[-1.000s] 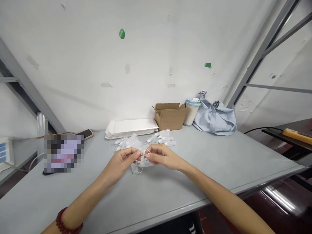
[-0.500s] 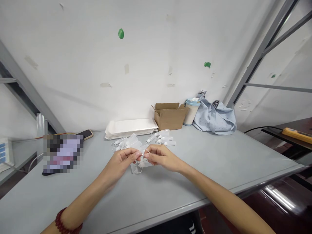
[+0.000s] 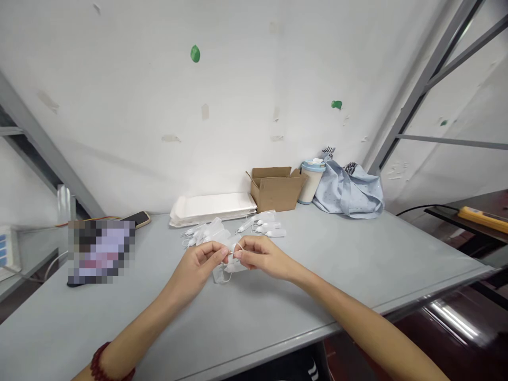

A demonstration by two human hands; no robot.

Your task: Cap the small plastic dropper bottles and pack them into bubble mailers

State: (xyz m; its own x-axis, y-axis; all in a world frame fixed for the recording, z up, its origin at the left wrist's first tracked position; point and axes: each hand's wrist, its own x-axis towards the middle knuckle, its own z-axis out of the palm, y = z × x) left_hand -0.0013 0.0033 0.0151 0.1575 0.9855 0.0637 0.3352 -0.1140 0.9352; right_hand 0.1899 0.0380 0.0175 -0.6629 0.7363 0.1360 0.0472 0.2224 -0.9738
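Observation:
My left hand [image 3: 205, 263] and my right hand [image 3: 262, 257] meet fingertip to fingertip above the table, both in a pinch. Between them runs a thin white cord [image 3: 239, 246], which curves up beside the right fingers; a small shiny bit shows where the fingertips meet, too small to make out. Just under the hands lie clear plastic pieces with white ends and a cord loop [image 3: 227, 279], partly covered by my fingers. Behind the left hand is a pile of similar clear plastic tubes [image 3: 212, 230]. Several more tubes [image 3: 273, 233] with white ends lie behind the right hand.
At the wall stand a stack of white flat packets [image 3: 214, 206], an open cardboard box [image 3: 278, 196], a lidded cup [image 3: 311, 182] and a light blue cloth bag [image 3: 351, 193]. A phone [image 3: 141, 218] and a blurred-out item [image 3: 101, 251] lie on the grey table [image 3: 357, 264] at left.
Both hands keep their pinch on the cord in almost the same place. The whole view has shifted very slightly; nothing on the table has visibly moved.

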